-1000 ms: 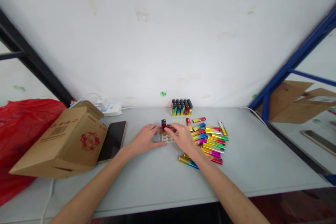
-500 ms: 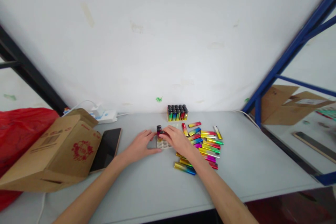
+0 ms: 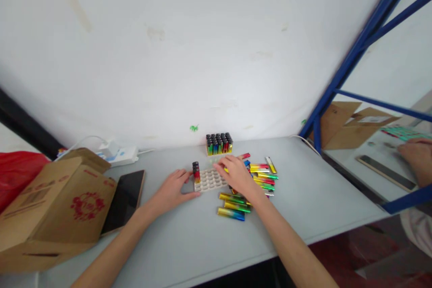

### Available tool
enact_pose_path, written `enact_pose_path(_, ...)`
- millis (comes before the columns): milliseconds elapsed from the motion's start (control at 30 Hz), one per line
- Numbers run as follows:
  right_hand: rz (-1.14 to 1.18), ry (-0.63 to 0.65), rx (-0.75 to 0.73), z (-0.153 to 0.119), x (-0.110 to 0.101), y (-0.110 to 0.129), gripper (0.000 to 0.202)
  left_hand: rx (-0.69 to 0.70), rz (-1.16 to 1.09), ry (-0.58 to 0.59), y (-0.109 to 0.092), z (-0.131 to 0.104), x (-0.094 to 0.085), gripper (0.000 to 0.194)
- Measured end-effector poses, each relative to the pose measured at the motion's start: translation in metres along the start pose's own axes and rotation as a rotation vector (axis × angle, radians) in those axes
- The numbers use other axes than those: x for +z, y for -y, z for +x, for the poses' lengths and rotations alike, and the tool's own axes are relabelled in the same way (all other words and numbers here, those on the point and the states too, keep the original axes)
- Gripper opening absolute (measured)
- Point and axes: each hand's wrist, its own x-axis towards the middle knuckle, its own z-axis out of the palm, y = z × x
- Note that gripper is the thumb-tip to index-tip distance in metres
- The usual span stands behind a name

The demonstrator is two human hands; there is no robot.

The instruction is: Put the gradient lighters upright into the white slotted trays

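The right hand covers part of the pile of loose lighters, so how many lie under it cannot be told, nor whether its fingers grip one. The left hand hides the near left corner of the white tray. The tray's holes are too small to count. The cardboard box is cut off at the left edge and hides part of the phone. The red bag is mostly out of frame. Another person's hand at the right edge is blurred.

Lighters glossy metallic; tray matt plastic; box matt cardboard.
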Motion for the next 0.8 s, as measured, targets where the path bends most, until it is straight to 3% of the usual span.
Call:
enact_pose_path(133,-0.039,-0.037,0.205,-0.014,-0.031,-0.071,0.022,-0.019,0.014,0.02,0.001,0.002,0.0,0.058)
enact_pose_path(233,-0.135,-0.079,0.561,-0.032,-0.052,-0.12,0.022,-0.025,0.013,0.028,0.0,0.003,-0.001,0.056)
enact_pose_path(367,-0.149,-0.09,0.727,-0.05,-0.063,-0.152,0.028,-0.032,0.006,0.027,-0.003,0.003,-0.002,0.055)
enact_pose_path(500,-0.031,-0.093,0.727,-0.046,-0.067,-0.159,0.012,-0.025,0.003,0.02,-0.003,0.004,-0.002,0.055)
enact_pose_path(600,0.129,-0.128,0.672,-0.03,-0.07,-0.155,0.025,-0.011,-0.002,0.011,-0.001,0.004,-0.001,0.055)
enact_pose_path(700,0.32,-0.163,0.6,-0.009,-0.064,-0.135,0.042,-0.006,-0.008,0.001,0.0,0.003,0.001,0.057)
enact_pose_path(800,0.534,-0.175,0.5,0.012,-0.046,-0.096,0.055,-0.001,0.001,-0.001,-0.001,0.002,0.0,0.059)
